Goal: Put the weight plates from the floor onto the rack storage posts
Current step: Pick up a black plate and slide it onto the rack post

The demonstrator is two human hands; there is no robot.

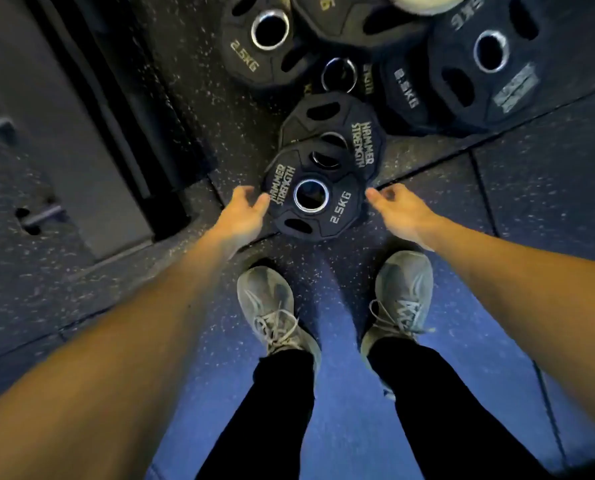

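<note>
Between the loosely spread fingers of the left hand [246, 207] and right hand [395, 206], a 2.5 kg plate [311, 195] is being flanked on the floor [410, 157], ungripped. Beyond the fingertips, its far edge is being propped on a second plate [330, 129], with more plates [476, 60] crowded behind.

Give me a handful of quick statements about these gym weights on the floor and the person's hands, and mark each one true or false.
1. The nearest black round rubber weight plate is marked 2.5KG. True.
2. That plate lies partly on top of a second black plate behind it. True.
3. The right hand has lifted the nearest plate off the speckled dark rubber floor. False: the plate lies on the floor, and the right hand is beside its edge, holding nothing.
4. The left hand reaches the plate's left edge. True.
5. The person stands barefoot. False: they wear grey laced shoes.
6. Only one plate remains on the floor. False: several more lie farther away.
</note>
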